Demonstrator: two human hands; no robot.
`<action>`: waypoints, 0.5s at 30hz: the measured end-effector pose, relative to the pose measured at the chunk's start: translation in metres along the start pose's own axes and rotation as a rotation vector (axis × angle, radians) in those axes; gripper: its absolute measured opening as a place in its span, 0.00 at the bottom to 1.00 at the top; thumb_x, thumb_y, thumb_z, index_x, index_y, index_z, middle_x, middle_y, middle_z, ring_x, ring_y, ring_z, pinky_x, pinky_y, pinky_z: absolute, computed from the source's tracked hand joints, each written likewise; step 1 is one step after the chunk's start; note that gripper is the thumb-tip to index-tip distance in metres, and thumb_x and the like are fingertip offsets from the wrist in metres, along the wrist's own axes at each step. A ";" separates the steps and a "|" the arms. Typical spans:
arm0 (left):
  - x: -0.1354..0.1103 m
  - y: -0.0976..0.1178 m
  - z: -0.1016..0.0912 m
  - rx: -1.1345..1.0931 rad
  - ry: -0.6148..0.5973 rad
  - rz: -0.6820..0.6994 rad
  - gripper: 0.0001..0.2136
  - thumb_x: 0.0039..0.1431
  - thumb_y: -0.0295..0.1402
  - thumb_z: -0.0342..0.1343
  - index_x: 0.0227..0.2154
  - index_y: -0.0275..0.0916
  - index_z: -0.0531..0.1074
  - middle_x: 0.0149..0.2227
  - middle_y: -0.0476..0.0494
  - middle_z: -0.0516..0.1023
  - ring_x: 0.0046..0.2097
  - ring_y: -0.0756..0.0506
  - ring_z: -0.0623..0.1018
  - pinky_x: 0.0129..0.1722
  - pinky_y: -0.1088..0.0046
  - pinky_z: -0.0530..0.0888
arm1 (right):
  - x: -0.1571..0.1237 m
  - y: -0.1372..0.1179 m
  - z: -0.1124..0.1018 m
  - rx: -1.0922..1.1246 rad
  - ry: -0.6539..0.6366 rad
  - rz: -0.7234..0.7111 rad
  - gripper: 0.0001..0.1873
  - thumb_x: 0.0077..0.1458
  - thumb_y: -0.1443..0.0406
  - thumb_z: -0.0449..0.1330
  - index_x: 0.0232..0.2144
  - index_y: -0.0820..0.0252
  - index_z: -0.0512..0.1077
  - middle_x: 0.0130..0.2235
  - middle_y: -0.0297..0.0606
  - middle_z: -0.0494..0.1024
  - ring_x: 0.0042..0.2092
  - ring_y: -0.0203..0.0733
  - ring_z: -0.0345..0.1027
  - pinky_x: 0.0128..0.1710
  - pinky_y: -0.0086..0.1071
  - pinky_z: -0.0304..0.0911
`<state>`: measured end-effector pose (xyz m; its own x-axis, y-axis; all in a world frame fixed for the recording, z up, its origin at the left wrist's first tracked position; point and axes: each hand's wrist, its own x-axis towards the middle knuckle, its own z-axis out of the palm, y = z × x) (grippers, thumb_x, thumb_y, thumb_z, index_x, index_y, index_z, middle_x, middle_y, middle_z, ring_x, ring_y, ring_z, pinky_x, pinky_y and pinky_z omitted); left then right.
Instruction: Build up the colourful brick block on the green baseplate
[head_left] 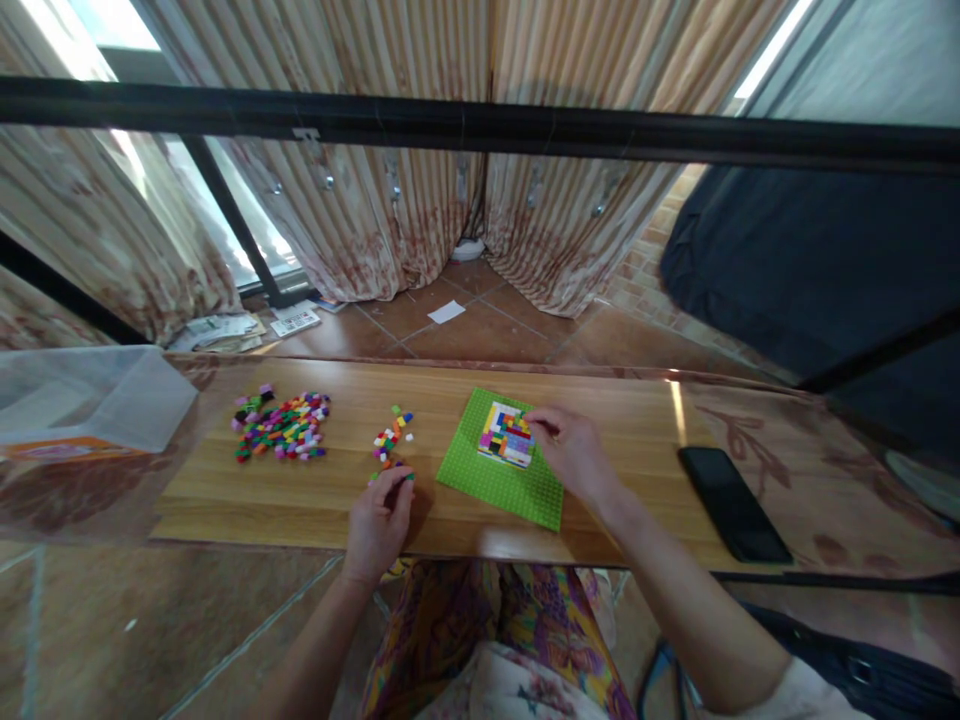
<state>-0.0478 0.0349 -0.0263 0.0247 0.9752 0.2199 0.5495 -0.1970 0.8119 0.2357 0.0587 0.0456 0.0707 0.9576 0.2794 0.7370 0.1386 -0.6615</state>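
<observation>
A bright green studded baseplate [465, 470] lies on the wooden board. On it sits a low build of small multicoloured toy bricks [506, 438], edged partly in white. My right hand [574, 455] is over the plate's right side, with thumb and fingertips pinched at the build's upper right edge; whatever they hold is too small to make out. To the left, my left hand [380, 522] rests at the near end of a small scatter of bricks [388, 438]. Its fingers are curled closed, and a small green toy brick [409, 477] shows at the fingertips.
A larger pile of mixed bricks [289, 428] lies farther left on the wooden board [262, 510]. Beyond it stands a clear plastic bin [97, 400]. A black phone [735, 505] lies at the right. A dark metal bar [465, 125] crosses in front of the curtains.
</observation>
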 end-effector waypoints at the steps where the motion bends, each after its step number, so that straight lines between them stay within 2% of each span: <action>1: 0.000 -0.001 0.000 -0.001 0.002 0.002 0.12 0.60 0.39 0.51 0.40 0.39 0.73 0.39 0.41 0.80 0.38 0.45 0.80 0.37 0.72 0.76 | 0.002 0.000 0.001 -0.043 -0.024 -0.030 0.12 0.58 0.67 0.53 0.33 0.57 0.78 0.37 0.39 0.79 0.37 0.40 0.72 0.40 0.33 0.64; 4: 0.000 -0.001 0.001 0.005 0.008 0.008 0.12 0.60 0.39 0.51 0.41 0.39 0.73 0.38 0.42 0.80 0.39 0.45 0.80 0.37 0.72 0.76 | 0.006 -0.001 0.006 -0.169 -0.095 -0.094 0.13 0.59 0.68 0.52 0.33 0.57 0.77 0.37 0.39 0.78 0.38 0.40 0.71 0.42 0.32 0.63; 9: 0.000 0.003 -0.001 0.036 0.017 0.019 0.12 0.60 0.39 0.51 0.40 0.39 0.74 0.37 0.43 0.80 0.37 0.45 0.80 0.39 0.71 0.76 | 0.012 -0.005 0.009 -0.325 -0.180 -0.112 0.13 0.60 0.69 0.51 0.38 0.58 0.76 0.39 0.41 0.78 0.41 0.41 0.70 0.44 0.32 0.61; 15: 0.000 0.004 -0.001 0.020 0.002 0.023 0.12 0.60 0.39 0.50 0.40 0.40 0.74 0.37 0.43 0.80 0.38 0.45 0.80 0.40 0.70 0.76 | 0.020 -0.012 0.008 -0.398 -0.246 -0.124 0.14 0.58 0.72 0.53 0.44 0.58 0.74 0.42 0.42 0.79 0.42 0.42 0.71 0.44 0.32 0.61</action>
<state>-0.0465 0.0343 -0.0227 0.0359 0.9702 0.2396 0.5651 -0.2175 0.7959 0.2228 0.0781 0.0532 -0.1594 0.9780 0.1345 0.9331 0.1938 -0.3031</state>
